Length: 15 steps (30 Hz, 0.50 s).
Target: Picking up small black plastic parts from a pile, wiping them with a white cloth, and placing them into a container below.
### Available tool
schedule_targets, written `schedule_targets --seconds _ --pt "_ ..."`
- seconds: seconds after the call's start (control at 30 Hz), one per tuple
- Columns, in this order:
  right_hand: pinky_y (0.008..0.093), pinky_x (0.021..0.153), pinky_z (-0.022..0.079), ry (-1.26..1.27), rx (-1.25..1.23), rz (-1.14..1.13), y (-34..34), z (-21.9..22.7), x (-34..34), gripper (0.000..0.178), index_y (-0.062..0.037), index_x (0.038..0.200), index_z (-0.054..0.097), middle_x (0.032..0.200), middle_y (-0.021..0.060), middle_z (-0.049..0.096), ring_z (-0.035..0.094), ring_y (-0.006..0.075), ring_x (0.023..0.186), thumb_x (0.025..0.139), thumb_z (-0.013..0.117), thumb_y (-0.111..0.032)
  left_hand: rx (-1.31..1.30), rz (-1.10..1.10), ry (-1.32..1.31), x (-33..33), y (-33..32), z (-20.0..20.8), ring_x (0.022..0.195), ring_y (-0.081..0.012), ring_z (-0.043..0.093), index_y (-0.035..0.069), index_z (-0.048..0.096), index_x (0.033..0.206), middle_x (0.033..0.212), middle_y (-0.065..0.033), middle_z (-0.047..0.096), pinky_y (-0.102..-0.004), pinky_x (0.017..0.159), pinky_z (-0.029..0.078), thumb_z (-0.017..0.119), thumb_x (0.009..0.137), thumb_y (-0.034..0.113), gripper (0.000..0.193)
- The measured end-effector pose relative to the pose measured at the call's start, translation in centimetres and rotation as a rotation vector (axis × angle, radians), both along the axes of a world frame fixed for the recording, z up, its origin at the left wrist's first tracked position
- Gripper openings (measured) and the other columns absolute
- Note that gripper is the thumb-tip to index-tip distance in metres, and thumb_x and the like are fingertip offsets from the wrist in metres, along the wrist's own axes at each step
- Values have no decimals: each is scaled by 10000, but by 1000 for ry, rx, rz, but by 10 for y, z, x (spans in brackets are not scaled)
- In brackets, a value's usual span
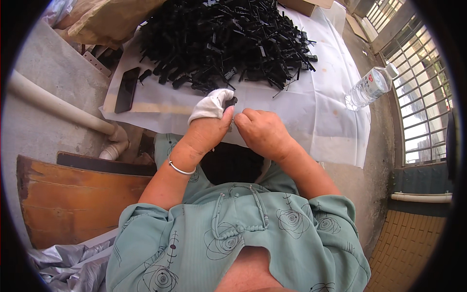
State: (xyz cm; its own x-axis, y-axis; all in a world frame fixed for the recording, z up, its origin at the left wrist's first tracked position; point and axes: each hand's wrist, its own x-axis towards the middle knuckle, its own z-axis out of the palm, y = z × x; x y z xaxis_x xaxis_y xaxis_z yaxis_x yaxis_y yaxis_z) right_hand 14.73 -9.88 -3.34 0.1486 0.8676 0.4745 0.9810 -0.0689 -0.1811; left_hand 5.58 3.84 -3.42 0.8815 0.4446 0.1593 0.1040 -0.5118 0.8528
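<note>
My left hand (pixel 211 113), partly covered by a white cloth glove, is closed on a small black plastic part (pixel 231 102) at the near edge of the table. Close beside it, my right hand (pixel 261 130) is bare, its fingers curled into a pinch near the part. Whatever those fingertips hold is hidden or too small to make out. Beyond both hands, a big heap of black plastic parts (pixel 214 44) with thin stems covers the far side of the white-sheeted table (pixel 316 117).
A dark phone (pixel 128 90) lies on the table's left. At the right edge a clear water bottle (pixel 370 87) stands. Brown paper (pixel 104 24) is at the far left, a pale pipe (pixel 58 104) below it. A wooden board (pixel 73 199) is beside my left arm; a barred window (pixel 421 87) is right.
</note>
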Motion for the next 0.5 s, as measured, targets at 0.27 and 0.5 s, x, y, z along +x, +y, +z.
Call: schedule_targets --seconds 0.27,0.5 --pt "208 497 334 1029 378 -107 13 3 1 163 -17 774 532 605 11 454 362 52 550 829 645 -120 -581 -180 -86 -17 -18 20 616 -57 533 -10 506 1135 851 -29 579 -201 537 454 528 856 57 288" --pt "238 508 356 871 193 66 1 8 -5 229 0 755 525 599 -15 447 362 67 567 913 526 -166 -125 -4 -151 -20 -22 20 687 -96 582 -40 569 1071 898 -96 610 -234 620 488 577 778 18 298"
